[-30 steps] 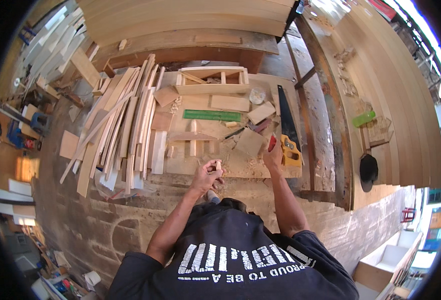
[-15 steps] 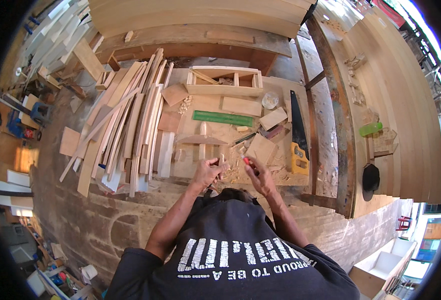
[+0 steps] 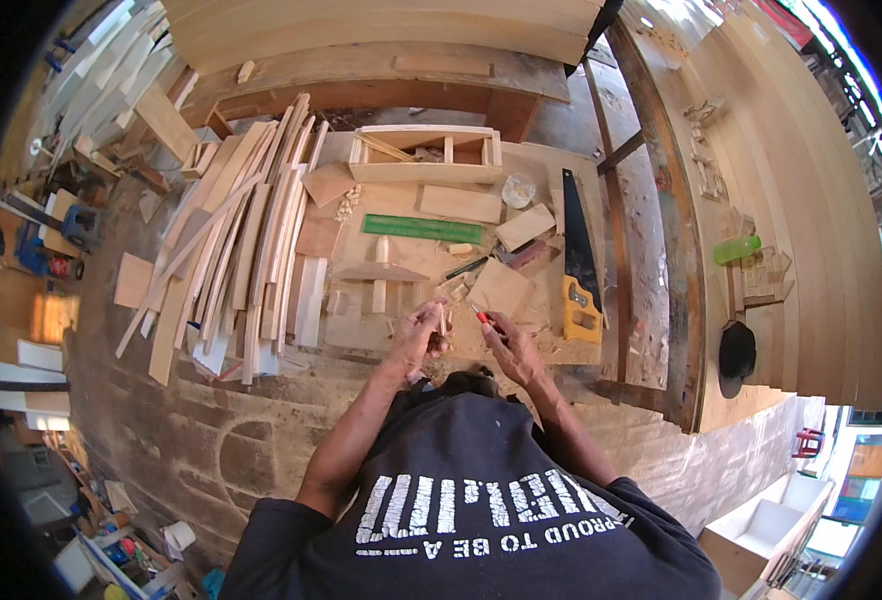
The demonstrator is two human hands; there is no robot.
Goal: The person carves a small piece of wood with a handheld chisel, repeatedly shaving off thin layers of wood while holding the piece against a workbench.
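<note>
**Diffuse daylight under a fisheye lens**

Bright, diffuse light falls on the plywood board [image 3: 351, 330], leaving only faint, soft-edged shadows. The far upper right rim burns out to white, marking the strongest light on that side; a pale sheen spreads over the floor [image 3: 686, 455] at lower right. Lower left is dimmer, with a warm orange glow above it. Strong barrel distortion bows the long planks [image 3: 826, 240] at right, and black vignetting closes the corners. The handsaw [image 3: 580, 255] and green ruler [image 3: 422, 228] read clearly; the wood piece [image 3: 443, 320] in the left hand [image 3: 421, 335] and the red-handled tool [image 3: 482, 317] in the right hand [image 3: 513, 350] are small and soft.
</note>
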